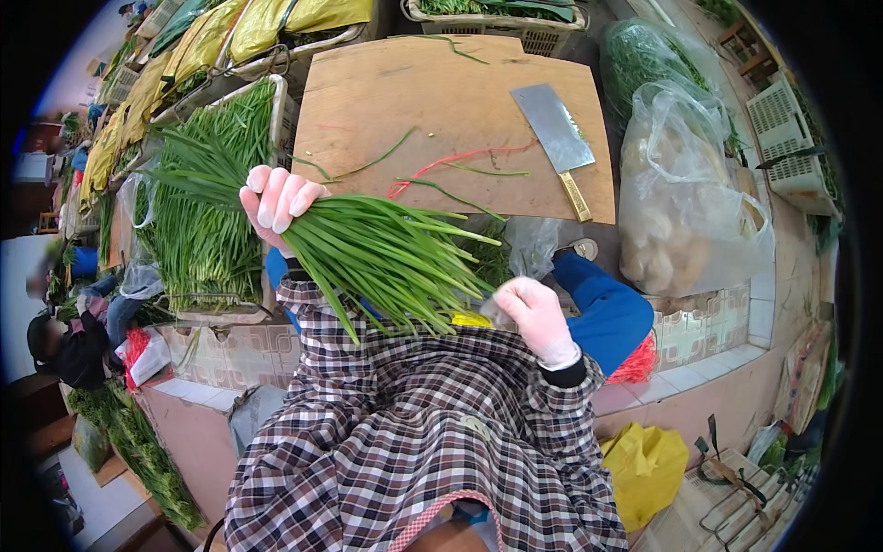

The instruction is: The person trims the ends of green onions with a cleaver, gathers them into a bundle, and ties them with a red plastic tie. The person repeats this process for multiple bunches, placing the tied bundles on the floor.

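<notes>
A bunch of green chives (pixel 386 248) is gripped in my gloved left hand (pixel 279 203), its leaf tips fanning out to the upper left. The loose stem ends spread toward my gloved right hand (pixel 531 314), whose fingers are curled just beside them. Blur at those fingertips hides whether they pinch anything. Beyond both hands lies a wooden board (pixel 414 90). On it rests a cleaver (pixel 552 127) with a brass-coloured handle (pixel 574 196). A red tie strip (pixel 441 160) and several stray chive leaves (pixel 379 153) are scattered over the board.
At the left stands a crate (pixel 276 110) heaped with chives (pixel 207 207). A clear plastic bag (pixel 683 200) with pale contents sits right of the board. Red ties (pixel 635 362) lie by my knee, a yellow bag (pixel 645 472) behind. Another person (pixel 76 345) sits far left.
</notes>
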